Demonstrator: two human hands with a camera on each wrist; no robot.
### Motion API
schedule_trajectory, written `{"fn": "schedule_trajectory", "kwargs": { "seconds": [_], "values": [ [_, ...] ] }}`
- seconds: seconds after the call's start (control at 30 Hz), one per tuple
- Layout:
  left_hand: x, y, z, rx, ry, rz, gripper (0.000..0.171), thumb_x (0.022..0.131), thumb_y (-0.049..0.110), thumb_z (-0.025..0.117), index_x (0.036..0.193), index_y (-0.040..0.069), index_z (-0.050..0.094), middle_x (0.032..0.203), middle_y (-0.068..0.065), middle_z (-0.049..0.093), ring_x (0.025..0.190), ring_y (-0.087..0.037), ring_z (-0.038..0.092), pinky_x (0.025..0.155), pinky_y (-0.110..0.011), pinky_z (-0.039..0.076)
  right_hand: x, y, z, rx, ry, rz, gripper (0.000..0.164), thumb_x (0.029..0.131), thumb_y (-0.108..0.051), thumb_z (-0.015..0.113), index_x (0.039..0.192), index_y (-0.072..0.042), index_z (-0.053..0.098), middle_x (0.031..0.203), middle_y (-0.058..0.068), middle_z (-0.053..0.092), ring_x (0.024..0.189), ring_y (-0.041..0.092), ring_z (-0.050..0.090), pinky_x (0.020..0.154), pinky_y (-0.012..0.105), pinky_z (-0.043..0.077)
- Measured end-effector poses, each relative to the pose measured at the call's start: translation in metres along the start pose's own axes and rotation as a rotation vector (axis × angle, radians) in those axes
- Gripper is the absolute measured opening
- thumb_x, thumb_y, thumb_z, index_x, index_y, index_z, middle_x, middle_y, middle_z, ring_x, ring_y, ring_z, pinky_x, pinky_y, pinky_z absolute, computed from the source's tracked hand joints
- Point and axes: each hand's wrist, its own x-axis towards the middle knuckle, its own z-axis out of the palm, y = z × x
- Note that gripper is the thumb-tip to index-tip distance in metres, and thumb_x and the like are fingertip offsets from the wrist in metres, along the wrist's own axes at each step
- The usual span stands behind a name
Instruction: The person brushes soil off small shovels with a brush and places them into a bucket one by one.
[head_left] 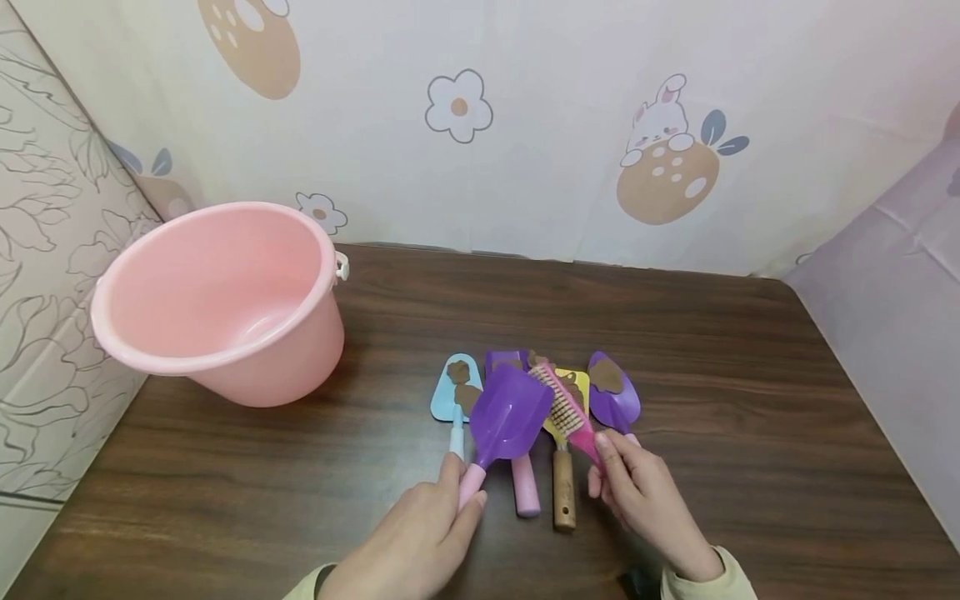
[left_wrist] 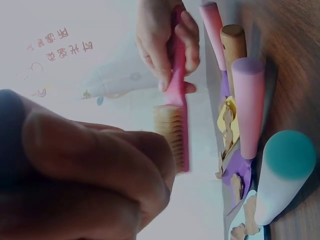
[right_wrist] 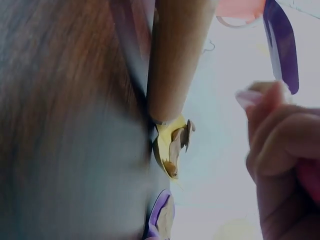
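My left hand [head_left: 416, 533] grips the pink handle of a small purple shovel [head_left: 513, 412], its blade raised over the others lying on the table. A pink brush [head_left: 588, 442] with pale bristles is held by its handle in my right hand [head_left: 648, 492]. In the head view, the bristles overlap the right edge of the purple blade. Beneath lie a light blue shovel [head_left: 442, 408], a yellow shovel with a wooden handle [head_left: 565, 492], and a purple shovel [head_left: 618, 408] at the right. Another purple shovel with a pink handle [head_left: 526, 487] is partly hidden. Brown clumps [head_left: 606, 377] sit on their blades.
A large pink bucket [head_left: 315, 358] stands at the left of the dark wooden table [head_left: 375, 300]. Patterned cloth [head_left: 540, 167] hangs along the table's back edge, with more at both sides. A small dark object [head_left: 637, 583] lies near my right sleeve.
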Motion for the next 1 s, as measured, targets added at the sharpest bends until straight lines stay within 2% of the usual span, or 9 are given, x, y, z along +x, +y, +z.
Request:
{"fn": "schedule_trajectory", "kwargs": {
  "seconds": [0.1, 0.2, 0.23, 0.33, 0.53, 0.8, 0.9, 1.0],
  "values": [
    [0.001, 0.001, -0.001, -0.009, 0.007, 0.004, 0.026, 0.100, 0.033, 0.045, 0.103, 0.008, 0.040, 0.062, 0.005, 0.032, 0.051, -0.006, 0.036, 0.045, -0.023, 0.033, -0.001, 0.000, 0.005, -0.049, -0.063, -0.102, 0.032, 0.101, -0.011, 0.043, 0.072, -0.018, 0.051, 0.053, -0.010, 0.050, 0.040, -0.007, 0.036, 0.040, 0.012, 0.034],
    [0.002, 0.001, -0.001, -0.004, 0.024, 0.017, 0.027, 0.100, 0.034, 0.044, 0.104, 0.008, 0.039, 0.062, 0.005, 0.034, 0.052, -0.006, 0.037, 0.046, -0.023, 0.034, -0.002, 0.000, 0.012, -0.065, -0.149, -0.184, 0.027, 0.099, -0.011, 0.048, 0.075, -0.022, 0.053, 0.056, -0.015, 0.049, 0.046, -0.006, 0.041, 0.048, 0.014, 0.038],
    [0.002, 0.001, -0.001, -0.003, 0.027, 0.016, 0.027, 0.100, 0.035, 0.044, 0.104, 0.008, 0.039, 0.063, 0.005, 0.034, 0.052, -0.006, 0.037, 0.047, -0.023, 0.034, -0.003, 0.000, 0.014, -0.040, -0.185, -0.188, 0.024, 0.099, -0.012, 0.050, 0.077, -0.021, 0.054, 0.058, -0.014, 0.051, 0.048, -0.006, 0.042, 0.043, 0.015, 0.036],
    [0.003, 0.001, -0.001, 0.000, 0.028, 0.016, 0.029, 0.100, 0.036, 0.043, 0.106, 0.008, 0.040, 0.064, 0.005, 0.035, 0.054, -0.006, 0.039, 0.048, -0.024, 0.035, -0.005, 0.001, 0.022, -0.019, -0.256, -0.232, 0.013, 0.096, -0.013, 0.056, 0.086, -0.022, 0.059, 0.059, -0.013, 0.051, 0.050, -0.009, 0.041, 0.043, 0.014, 0.036],
    [0.004, 0.001, -0.001, -0.011, -0.013, 0.002, 0.036, 0.101, 0.037, 0.043, 0.115, 0.004, 0.040, 0.066, 0.005, 0.037, 0.057, -0.007, 0.042, 0.050, -0.024, 0.037, -0.007, 0.001, 0.032, 0.017, -0.277, -0.338, 0.014, 0.091, -0.007, 0.061, 0.091, -0.021, 0.062, 0.057, -0.010, 0.049, 0.052, -0.015, 0.035, 0.041, 0.009, 0.031],
    [0.004, 0.001, 0.000, -0.012, -0.023, -0.010, 0.030, 0.100, 0.036, 0.045, 0.108, 0.007, 0.042, 0.064, 0.005, 0.035, 0.052, -0.006, 0.039, 0.046, -0.024, 0.035, -0.004, -0.004, 0.024, 0.054, -0.235, -0.329, 0.013, 0.091, -0.004, 0.060, 0.087, -0.017, 0.059, 0.060, -0.006, 0.057, 0.052, -0.008, 0.048, 0.044, 0.011, 0.038],
    [0.004, 0.001, 0.001, -0.034, -0.058, -0.048, 0.036, 0.099, 0.038, 0.046, 0.113, 0.005, 0.042, 0.063, 0.004, 0.036, 0.052, -0.008, 0.041, 0.045, -0.024, 0.035, -0.002, -0.003, 0.020, 0.042, -0.206, -0.305, 0.012, 0.091, -0.004, 0.060, 0.089, -0.016, 0.060, 0.059, -0.007, 0.056, 0.052, -0.007, 0.047, 0.044, 0.013, 0.038],
    [0.004, 0.001, 0.001, -0.031, -0.084, -0.069, 0.041, 0.098, 0.038, 0.048, 0.118, 0.003, 0.042, 0.062, 0.003, 0.037, 0.051, -0.009, 0.043, 0.045, -0.025, 0.036, 0.000, 0.000, 0.015, 0.044, -0.163, -0.235, 0.009, 0.092, -0.005, 0.059, 0.091, -0.013, 0.062, 0.058, -0.008, 0.053, 0.047, -0.008, 0.041, 0.038, 0.013, 0.034]
  ]
}}
